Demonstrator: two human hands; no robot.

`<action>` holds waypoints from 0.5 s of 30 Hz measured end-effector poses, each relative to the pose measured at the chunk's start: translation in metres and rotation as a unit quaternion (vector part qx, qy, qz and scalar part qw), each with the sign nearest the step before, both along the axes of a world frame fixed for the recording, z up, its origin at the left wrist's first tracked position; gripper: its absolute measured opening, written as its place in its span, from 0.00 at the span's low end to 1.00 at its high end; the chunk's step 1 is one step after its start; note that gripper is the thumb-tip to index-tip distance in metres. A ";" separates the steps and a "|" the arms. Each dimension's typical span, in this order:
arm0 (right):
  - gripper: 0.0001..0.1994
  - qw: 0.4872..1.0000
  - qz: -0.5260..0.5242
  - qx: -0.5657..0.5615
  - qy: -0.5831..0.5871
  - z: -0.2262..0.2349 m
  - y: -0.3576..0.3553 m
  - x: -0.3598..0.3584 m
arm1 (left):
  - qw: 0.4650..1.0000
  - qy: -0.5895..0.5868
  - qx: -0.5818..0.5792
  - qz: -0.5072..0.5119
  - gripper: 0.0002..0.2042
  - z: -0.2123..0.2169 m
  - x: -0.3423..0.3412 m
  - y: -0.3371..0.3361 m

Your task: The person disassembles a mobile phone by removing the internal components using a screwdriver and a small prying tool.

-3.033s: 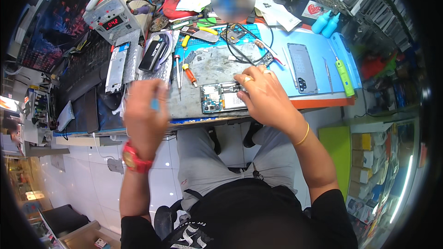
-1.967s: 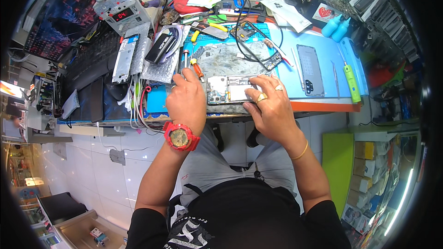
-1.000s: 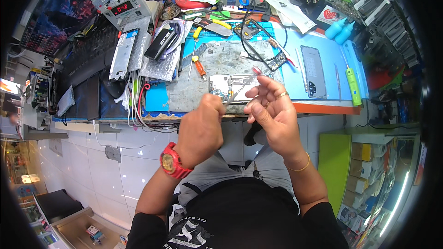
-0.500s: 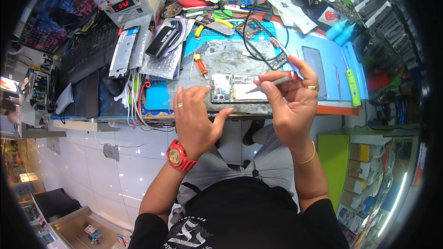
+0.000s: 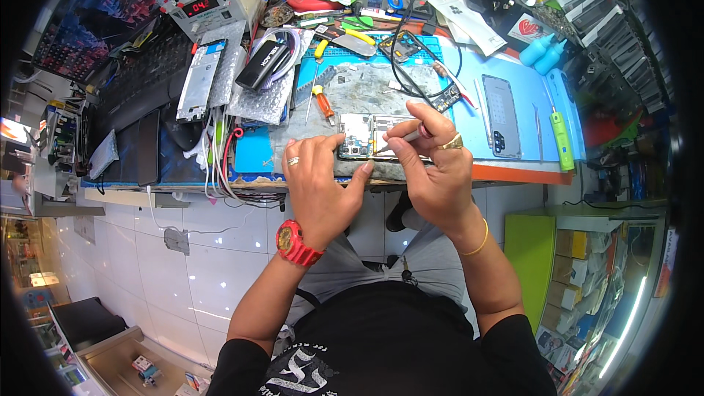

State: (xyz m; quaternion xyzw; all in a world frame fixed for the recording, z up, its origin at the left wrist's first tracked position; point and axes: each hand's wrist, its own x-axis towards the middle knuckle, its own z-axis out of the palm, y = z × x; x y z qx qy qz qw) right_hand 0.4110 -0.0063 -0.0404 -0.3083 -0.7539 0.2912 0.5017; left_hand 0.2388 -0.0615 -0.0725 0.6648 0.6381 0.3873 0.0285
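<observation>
An opened phone (image 5: 357,132) lies on the worn grey mat, its circuit board and camera lenses bare. My left hand (image 5: 319,180) grips its near left corner, fingertips at the left edge and thumb at the near edge. Between the thumb and fingers of my right hand (image 5: 438,172) is a slim grey precision screwdriver (image 5: 412,136), mostly covered by the fingers. Its tip points down at the middle of the phone, beside the board. Whether the tip touches anything is too small to tell. My right hand hides the phone's right part.
An orange-handled screwdriver (image 5: 323,102) lies beyond my left hand. A black cable (image 5: 400,66) loops behind the phone. Right of the mat are a phone back cover (image 5: 501,114) and a green pen-like tool (image 5: 561,141). A power supply (image 5: 198,6) stands at the back left.
My right hand has moved left and lowered the screwdriver's tip to the phone's middle. My left hand has shifted slightly right and closed onto the phone's corner.
</observation>
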 end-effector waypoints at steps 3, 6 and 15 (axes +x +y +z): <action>0.24 1.000 -0.004 -0.010 0.010 0.000 0.000 0.000 | 1.000 0.003 0.003 -0.001 0.26 -0.001 0.000 0.000; 0.24 0.999 -0.006 -0.018 0.029 -0.005 0.002 -0.002 | 1.000 0.003 0.005 -0.004 0.26 -0.003 0.000 0.000; 0.23 1.000 0.002 -0.020 0.019 -0.003 0.002 -0.001 | 1.000 0.007 0.007 -0.005 0.25 -0.005 -0.001 0.000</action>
